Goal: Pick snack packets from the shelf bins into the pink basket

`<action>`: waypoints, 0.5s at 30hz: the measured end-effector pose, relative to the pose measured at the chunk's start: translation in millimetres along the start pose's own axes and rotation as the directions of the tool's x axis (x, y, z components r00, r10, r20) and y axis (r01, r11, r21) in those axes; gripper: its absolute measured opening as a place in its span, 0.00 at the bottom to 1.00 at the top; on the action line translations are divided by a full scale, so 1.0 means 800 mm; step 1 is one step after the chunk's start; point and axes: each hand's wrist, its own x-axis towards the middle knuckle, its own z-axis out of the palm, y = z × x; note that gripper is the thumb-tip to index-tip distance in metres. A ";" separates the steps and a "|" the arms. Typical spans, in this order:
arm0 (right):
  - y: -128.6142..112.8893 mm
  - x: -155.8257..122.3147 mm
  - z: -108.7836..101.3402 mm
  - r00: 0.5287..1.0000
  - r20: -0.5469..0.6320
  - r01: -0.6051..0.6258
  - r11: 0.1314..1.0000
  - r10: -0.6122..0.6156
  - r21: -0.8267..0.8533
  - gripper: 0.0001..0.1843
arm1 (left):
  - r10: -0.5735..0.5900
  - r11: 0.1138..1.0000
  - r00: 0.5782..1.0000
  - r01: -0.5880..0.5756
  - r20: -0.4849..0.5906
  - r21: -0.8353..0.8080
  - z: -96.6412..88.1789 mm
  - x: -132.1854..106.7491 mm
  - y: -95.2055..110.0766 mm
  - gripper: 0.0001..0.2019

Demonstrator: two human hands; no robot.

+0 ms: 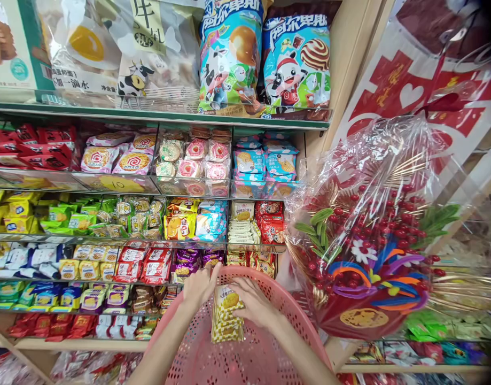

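Both my hands are inside a pink perforated plastic basket (pixel 277 299) in front of a snack shelf. My left hand (pixel 200 286) and my right hand (pixel 254 302) together grip a stack of small yellow-and-white snack packets (pixel 226 320), held upright over the basket's floor. The fingers of each hand are closed on the stack's upper sides. Just beyond the basket rim lie shelf bins of similar small packets (pixel 242 227).
Shelves of packed snacks (pixel 129 214) fill the left and centre, with big candy bags (pixel 297 59) on the top shelf. A cellophane-wrapped gift arrangement with red berries (pixel 369 240) stands close on the right, next to a wooden shelf post (pixel 345 48).
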 end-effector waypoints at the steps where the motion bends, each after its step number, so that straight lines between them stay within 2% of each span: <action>1: -0.004 -0.001 -0.005 1.000 0.005 -0.003 1.000 0.003 0.001 0.37 | 0.001 1.000 1.000 -0.001 -0.002 0.003 0.001 0.000 0.000 0.36; 4: -0.023 -0.001 -0.035 0.998 -0.035 0.048 0.999 -0.047 0.018 0.36 | 0.004 1.000 1.000 -0.004 -0.007 0.009 0.001 0.001 -0.002 0.36; 7: -0.045 0.011 -0.082 0.964 -0.228 0.124 0.991 -0.134 -0.057 0.23 | 0.015 1.000 1.000 -0.015 -0.011 0.002 0.000 0.000 -0.006 0.35; 10: -0.054 0.042 -0.128 0.897 -0.411 0.016 0.943 -0.161 -0.333 0.16 | 0.009 1.000 1.000 -0.009 -0.011 -0.013 -0.001 -0.002 -0.010 0.35; 12: -0.051 0.070 -0.151 0.875 -0.458 -0.092 0.875 -0.157 -0.476 0.15 | -0.003 1.000 1.000 0.003 -0.013 -0.019 -0.002 -0.002 -0.014 0.35; 15: -0.036 0.115 -0.170 0.868 -0.479 -0.172 0.822 -0.134 -0.543 0.17 | -0.007 1.000 1.000 0.007 -0.022 -0.003 -0.003 -0.003 -0.021 0.34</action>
